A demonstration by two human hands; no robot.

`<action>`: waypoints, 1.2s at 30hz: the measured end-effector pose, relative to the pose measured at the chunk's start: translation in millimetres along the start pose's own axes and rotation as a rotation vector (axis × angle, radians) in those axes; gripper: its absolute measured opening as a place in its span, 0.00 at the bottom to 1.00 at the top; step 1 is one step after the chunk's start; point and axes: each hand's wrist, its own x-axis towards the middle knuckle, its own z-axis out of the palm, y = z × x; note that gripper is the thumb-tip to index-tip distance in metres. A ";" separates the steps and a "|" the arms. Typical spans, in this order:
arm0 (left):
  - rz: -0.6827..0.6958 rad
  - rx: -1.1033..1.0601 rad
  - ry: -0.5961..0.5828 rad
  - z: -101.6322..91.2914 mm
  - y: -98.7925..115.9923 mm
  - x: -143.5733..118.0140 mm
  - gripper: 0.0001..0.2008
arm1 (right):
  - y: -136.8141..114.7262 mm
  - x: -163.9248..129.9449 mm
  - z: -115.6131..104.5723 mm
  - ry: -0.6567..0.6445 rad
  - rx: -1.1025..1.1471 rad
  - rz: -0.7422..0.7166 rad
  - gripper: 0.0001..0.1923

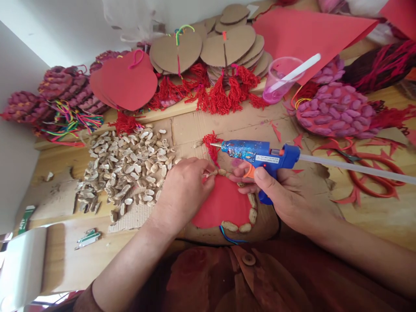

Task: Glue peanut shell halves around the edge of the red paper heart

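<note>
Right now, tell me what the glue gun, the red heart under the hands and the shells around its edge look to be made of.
Glue gun: glossy blue plastic, orange trigger, translucent stick at the back.
Red heart: matte, flat sheet, probably felt or paper over cardboard.
Shells: dry, beige, ridged, seemingly peanut shell halves.

R hand [289,195] grips glue gun [260,155]; L hand [183,188] presses shell [211,173].

Bright, even daylight, probably from the upper left of the frame, where the white wall [39,34] washes out. Shadows soft and short under the hands. Centre sharp; strong wide-angle bending at edges, lower corners smeared and soft.
</note>
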 end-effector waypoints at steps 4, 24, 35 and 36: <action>-0.016 0.024 -0.028 0.3 0.5 1.5 0.06 | 7.5 -0.6 0.6 0.001 0.042 0.011 0.14; 0.031 0.052 0.022 3.0 4.9 4.4 0.06 | 14.9 0.4 0.6 0.009 0.099 0.072 0.17; -0.082 -0.190 0.072 -4.0 -11.3 -22.4 0.12 | 11.1 -0.9 0.6 0.017 0.110 0.060 0.18; -0.097 -0.219 0.075 -2.5 -12.0 -23.4 0.11 | 10.8 -1.2 0.6 0.020 0.109 0.065 0.19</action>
